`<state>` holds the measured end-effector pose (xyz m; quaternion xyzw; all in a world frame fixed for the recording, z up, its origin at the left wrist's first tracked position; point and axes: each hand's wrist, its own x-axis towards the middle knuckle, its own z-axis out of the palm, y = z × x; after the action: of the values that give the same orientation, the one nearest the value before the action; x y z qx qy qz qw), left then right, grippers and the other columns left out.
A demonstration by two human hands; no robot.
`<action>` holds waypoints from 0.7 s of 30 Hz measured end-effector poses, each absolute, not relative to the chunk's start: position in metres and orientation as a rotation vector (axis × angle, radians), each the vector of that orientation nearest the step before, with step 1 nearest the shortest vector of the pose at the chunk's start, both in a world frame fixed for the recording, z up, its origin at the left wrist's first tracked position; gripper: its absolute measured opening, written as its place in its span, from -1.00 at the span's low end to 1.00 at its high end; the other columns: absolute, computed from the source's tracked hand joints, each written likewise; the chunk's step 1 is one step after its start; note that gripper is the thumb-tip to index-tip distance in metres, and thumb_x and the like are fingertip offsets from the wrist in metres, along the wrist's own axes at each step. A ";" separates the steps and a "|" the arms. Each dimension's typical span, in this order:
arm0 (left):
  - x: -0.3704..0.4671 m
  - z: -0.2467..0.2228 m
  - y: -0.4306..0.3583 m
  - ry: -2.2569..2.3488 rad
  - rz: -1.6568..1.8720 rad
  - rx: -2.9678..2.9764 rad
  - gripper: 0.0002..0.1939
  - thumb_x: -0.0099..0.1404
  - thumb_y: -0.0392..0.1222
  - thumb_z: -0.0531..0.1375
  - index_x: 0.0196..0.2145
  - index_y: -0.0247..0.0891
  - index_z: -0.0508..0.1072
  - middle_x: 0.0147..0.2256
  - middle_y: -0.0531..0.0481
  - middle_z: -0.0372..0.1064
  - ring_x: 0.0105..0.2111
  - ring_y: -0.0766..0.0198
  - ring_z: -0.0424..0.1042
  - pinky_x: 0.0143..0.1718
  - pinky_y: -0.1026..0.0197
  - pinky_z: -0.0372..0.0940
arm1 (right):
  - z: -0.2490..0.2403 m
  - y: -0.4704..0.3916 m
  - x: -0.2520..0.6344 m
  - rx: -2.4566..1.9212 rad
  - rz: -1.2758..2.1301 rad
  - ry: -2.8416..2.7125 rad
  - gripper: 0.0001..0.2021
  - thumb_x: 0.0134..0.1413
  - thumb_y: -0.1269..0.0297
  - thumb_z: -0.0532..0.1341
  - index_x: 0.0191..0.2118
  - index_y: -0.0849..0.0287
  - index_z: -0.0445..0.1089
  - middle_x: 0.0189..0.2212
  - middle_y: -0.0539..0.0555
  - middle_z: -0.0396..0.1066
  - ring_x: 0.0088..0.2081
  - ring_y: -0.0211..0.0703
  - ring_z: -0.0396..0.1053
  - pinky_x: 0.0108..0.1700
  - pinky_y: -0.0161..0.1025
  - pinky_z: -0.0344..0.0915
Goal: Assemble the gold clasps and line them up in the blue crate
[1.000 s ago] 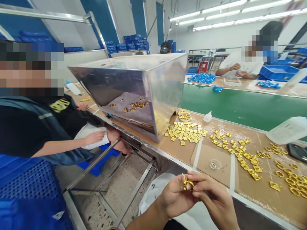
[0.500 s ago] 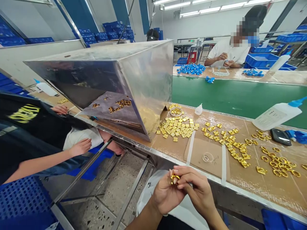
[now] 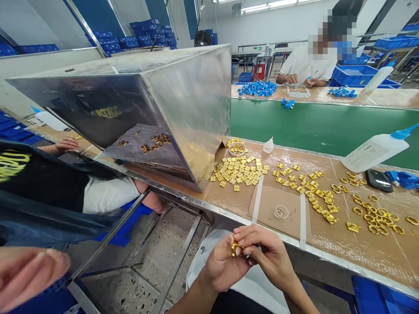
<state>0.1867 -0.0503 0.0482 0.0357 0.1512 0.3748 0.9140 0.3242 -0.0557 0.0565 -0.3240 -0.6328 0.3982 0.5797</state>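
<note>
My left hand [image 3: 225, 268] is closed around a small gold-coloured ring [image 3: 235, 249], held above my lap in front of the table edge. The fingers of my right hand [image 3: 269, 253] press on the same ring from the other side, so its exact shape is partly hidden. On the table ahead lies a brown cardboard pad [image 3: 278, 224] held by two tape strips, with a small clear ring-shaped dish [image 3: 281, 212] on it. Square gold pieces [image 3: 240, 171] spread at its left. More gold pieces [image 3: 316, 192] and round gold bands [image 3: 379, 218] lie to the right.
A large metal hood [image 3: 186, 100] stands left of the pieces. A white bottle [image 3: 375, 152], a small dropper bottle [image 3: 269, 145] and a black mouse-like object [image 3: 379, 180] stand or lie near the green belt [image 3: 314, 122]. A co-worker's hand [image 3: 29, 274] is at lower left; another person sits across.
The view has shifted slightly. The neighbour's near hand has swung down toward the lower left corner. My hands stay around the gold ring, their fingers slightly shifted.
</note>
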 end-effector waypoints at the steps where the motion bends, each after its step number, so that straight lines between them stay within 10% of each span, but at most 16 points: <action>1: 0.186 0.047 -0.051 0.311 0.771 0.070 -0.62 -0.04 -0.19 0.57 -0.41 -0.31 0.46 -0.53 0.16 0.22 -0.45 0.40 0.22 -0.31 0.27 0.14 | 0.057 -0.055 0.324 -0.753 0.925 -1.490 -0.86 0.31 0.19 0.27 -0.20 0.02 0.60 -0.27 0.06 0.65 -0.14 -0.14 0.61 0.00 -0.23 0.53; 21: 0.177 0.045 -0.050 0.465 0.791 0.024 -0.71 0.10 -0.20 0.50 -0.46 -0.31 0.45 -0.50 0.12 0.30 -0.41 0.34 0.32 -0.13 0.13 0.28 | 0.055 -0.059 0.312 -0.824 0.962 -1.390 -0.87 0.29 0.24 0.30 -0.24 0.05 0.62 -0.26 0.09 0.66 -0.11 -0.07 0.61 0.01 -0.15 0.52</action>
<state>0.1765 -0.0504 0.0446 0.0115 0.2246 0.3816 0.8965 0.3122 -0.0591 0.0546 -0.3540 -0.5970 0.4132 0.5896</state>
